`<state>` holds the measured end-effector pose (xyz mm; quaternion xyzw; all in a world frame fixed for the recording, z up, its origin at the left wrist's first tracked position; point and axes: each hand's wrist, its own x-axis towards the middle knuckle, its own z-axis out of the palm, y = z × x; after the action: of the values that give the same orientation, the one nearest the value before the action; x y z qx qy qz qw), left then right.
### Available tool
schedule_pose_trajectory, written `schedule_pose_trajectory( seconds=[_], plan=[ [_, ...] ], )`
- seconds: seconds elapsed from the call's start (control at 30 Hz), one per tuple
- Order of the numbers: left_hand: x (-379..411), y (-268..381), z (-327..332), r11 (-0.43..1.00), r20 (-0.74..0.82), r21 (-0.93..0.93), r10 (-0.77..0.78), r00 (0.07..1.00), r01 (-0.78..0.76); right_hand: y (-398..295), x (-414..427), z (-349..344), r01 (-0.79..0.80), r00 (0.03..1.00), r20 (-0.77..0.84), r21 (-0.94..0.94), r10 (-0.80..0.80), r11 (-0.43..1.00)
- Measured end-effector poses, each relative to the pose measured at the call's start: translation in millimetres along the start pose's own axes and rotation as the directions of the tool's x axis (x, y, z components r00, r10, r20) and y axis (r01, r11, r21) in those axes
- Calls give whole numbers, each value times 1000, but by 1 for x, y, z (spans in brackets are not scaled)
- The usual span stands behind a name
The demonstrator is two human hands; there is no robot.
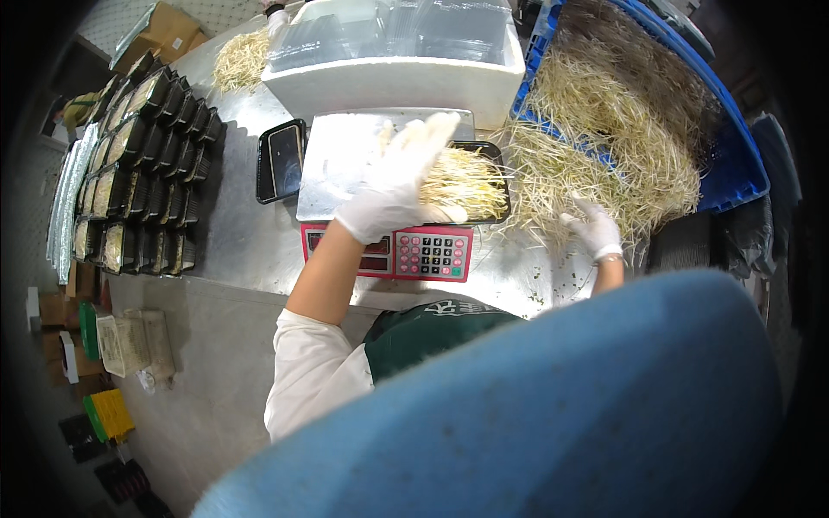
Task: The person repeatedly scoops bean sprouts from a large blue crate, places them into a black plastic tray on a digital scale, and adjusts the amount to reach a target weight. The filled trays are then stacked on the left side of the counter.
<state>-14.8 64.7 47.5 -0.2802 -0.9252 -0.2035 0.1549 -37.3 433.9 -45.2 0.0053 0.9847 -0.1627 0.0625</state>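
Observation:
My left hand [392,188], in a white glove, is spread over the left side of a black plastic tray [505,210] full of bean sprouts [469,184]; its thumb lies along the tray's near side and its fingers rise at the far left. The tray rests on the right part of the metal platform [330,155] of a digital scale with a red keypad front [432,254]. My right hand [594,228], also gloved, touches the near edge of a loose heap of sprouts [550,175], its fingers apart. Whether it holds any strands, I cannot tell.
A blue crate [732,175] spills sprouts at the right. Behind the scale stands a white foam box [395,84] with clear plastic lids. An empty black tray [260,162] lies left of the scale, near stacked filled trays [149,168]. A person's gloved hand [277,21] is at the far side.

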Motion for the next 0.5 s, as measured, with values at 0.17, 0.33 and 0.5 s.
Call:
schedule_pose_trajectory(
  seconds=[0.17, 0.33, 0.5],
  plan=[
    [-56, -61, -35, 816, -122, -528, -344, 931, 233, -7, -24, -24, 231, 973, -176, 667, -152, 708],
    [-46, -36, -9, 982, -196, -104, -178, 964, 160, -110, -7, -50, 739, 672, -206, 248, -712, 626],
    [-10, -2, 27, 985, 18, 168, -30, 999, 26, -145, 21, -36, 792, 604, 57, 69, -795, 607]
  ],
)
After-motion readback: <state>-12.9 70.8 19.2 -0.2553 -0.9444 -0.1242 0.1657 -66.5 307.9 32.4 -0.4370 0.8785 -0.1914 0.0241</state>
